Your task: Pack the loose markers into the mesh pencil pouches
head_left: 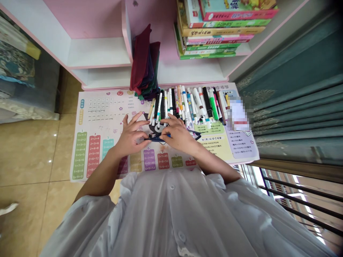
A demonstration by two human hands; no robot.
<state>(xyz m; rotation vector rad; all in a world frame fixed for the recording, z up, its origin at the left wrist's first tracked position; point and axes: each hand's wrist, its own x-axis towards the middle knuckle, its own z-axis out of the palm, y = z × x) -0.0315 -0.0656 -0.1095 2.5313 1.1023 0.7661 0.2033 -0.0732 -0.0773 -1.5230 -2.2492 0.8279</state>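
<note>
Right hand (pixel 179 135) pinches one end of a blue pen (pixel 158 137); left hand (pixel 130 136) grips the other end, upper fingers spread. The pen sits level over the multiplication desk mat (pixel 93 150), just below the row of markers (pixel 193 103).

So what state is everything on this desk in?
blue pen: level, held by both hands.
left hand: pinching its end, other fingers spread.
right hand: closed on it.
markers: lying in a row.
pouches: upright, leaning on shelf divider.
books: shut, stacked flat.

Sums "6×6=36", "7×7=49" on desk mat (pixel 102 117)
</note>
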